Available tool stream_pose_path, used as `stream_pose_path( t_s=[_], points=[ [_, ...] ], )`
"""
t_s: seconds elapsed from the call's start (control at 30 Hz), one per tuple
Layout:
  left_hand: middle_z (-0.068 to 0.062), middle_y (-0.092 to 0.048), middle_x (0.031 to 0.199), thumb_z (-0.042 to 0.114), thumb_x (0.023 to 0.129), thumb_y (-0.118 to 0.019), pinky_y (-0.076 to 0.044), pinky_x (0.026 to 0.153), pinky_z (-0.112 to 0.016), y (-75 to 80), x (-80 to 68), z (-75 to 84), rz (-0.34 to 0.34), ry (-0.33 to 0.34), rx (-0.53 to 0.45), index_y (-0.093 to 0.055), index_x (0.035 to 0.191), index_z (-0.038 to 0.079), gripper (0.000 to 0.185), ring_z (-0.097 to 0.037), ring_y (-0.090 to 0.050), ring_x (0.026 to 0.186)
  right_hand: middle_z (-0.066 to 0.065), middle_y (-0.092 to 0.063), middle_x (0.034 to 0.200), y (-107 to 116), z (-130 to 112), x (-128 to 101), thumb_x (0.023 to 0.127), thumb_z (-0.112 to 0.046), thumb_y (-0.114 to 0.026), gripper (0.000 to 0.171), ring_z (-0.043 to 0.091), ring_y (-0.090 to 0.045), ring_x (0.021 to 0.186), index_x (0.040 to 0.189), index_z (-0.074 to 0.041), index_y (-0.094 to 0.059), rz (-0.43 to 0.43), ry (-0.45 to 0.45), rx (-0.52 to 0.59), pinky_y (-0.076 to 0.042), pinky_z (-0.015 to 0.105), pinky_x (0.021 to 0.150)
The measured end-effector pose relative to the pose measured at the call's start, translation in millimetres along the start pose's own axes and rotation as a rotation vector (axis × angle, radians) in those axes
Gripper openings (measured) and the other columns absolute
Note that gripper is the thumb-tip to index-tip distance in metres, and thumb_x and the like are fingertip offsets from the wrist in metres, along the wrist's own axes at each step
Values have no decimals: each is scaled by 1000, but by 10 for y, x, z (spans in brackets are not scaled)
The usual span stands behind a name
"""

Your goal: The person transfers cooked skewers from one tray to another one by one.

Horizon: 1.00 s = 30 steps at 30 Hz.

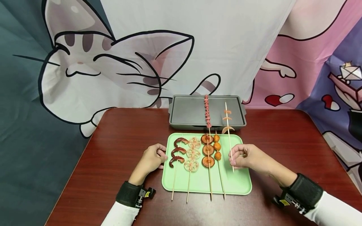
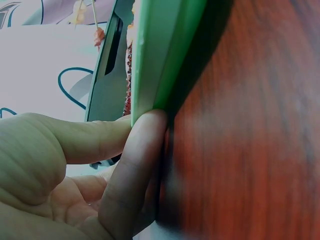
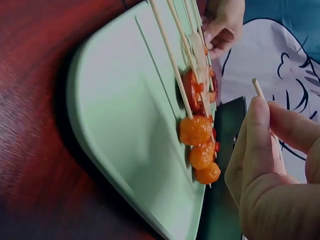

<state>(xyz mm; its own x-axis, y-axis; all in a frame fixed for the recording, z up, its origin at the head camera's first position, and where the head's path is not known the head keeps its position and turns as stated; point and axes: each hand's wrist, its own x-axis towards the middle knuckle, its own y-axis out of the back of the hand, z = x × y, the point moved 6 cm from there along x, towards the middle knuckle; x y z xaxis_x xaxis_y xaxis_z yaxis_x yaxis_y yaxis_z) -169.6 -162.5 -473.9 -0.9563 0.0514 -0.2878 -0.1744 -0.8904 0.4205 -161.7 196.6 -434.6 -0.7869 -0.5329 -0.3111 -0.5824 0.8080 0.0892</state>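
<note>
On a light green tray (image 1: 237, 185) lie a skewer of curled octopus tentacles (image 1: 178, 150), one of lotus root slices (image 1: 193, 153), one of round brown mushroom-like slices (image 1: 208, 150) and one of orange balls (image 1: 217, 146). My left hand (image 1: 152, 159) pinches the tray's left rim between thumb and finger, close up in the left wrist view. Over the tray's right side, my right hand (image 1: 243, 156) pinches the stick of a skewer with thin, curved pale-orange pieces (image 1: 227, 118). That skewer points away, its food end over the grey pan. Bare stick end shows in the right wrist view.
Behind the tray stands a grey rectangular pan (image 1: 188, 111). A skewer of pink-red pieces (image 1: 207, 111) lies across it, its stick reaching towards the tray. Everything is on a dark red wooden table (image 1: 124, 131); a cat-print curtain (image 1: 226, 47) hangs behind.
</note>
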Motion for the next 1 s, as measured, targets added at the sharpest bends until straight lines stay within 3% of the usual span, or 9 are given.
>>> stream_pose_path(
  t_s=[0.5, 1.0],
  points=[
    [-13, -64, 91, -6, 91, -67, -63, 54, -34, 1, 8, -16, -4, 3, 12, -64, 119, -3, 28, -19, -62, 66, 5, -68, 86, -250, 122, -236, 90, 4, -74, 31, 10, -70, 78, 103, 21, -53, -93, 29, 18, -66, 31, 73],
    [-14, -63, 89, -6, 91, -68, -63, 53, -34, -1, 7, 2, 4, -2, 12, -64, 118, -4, 27, -19, -62, 65, 5, -67, 85, -408, 390, -360, 90, 5, -73, 26, 11, -71, 75, 100, 19, -54, -127, -4, 54, -66, 29, 70]
  ],
)
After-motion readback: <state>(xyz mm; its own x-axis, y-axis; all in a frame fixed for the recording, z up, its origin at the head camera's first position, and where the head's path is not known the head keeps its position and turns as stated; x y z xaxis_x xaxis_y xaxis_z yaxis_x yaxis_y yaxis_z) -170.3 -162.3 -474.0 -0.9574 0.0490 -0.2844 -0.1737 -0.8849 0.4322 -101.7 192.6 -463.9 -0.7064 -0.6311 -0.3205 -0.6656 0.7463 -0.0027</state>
